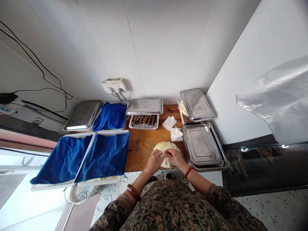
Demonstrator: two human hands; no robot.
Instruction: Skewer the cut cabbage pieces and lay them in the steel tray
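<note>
Both hands closed down to fingertip pinches, nearly meeting: left hand (154, 160) and right hand (175, 157) have the thin plastic of a pale bag (166, 145) between thumbs and fingers (exact grip too small to read). Bag sits right under them at the near edge of the wooden bench (141, 149), yellowish-white stuff inside, can't tell what. From the hands: 12 to 1 o'clock, two packs of white tissues, the near pack (176, 136) just beyond the bag and the far pack (169, 123) near it. 3 o'clock, stacked metal trays (202, 144). 1 o'clock, a tilted metal tray (197, 104) partly over a white container (185, 119) with pale lumps in it. 11 o'clock, a tray of thin sticks (144, 121), metal lid (144, 106) over its back part; wall socket (116, 86) farther out with plugs in. 9 o'clock, two white trays side by side under blue cloths (104, 155). 10 o'clock, a smaller blue cloth (112, 116), then a metal cover (83, 115) beside it.
</note>
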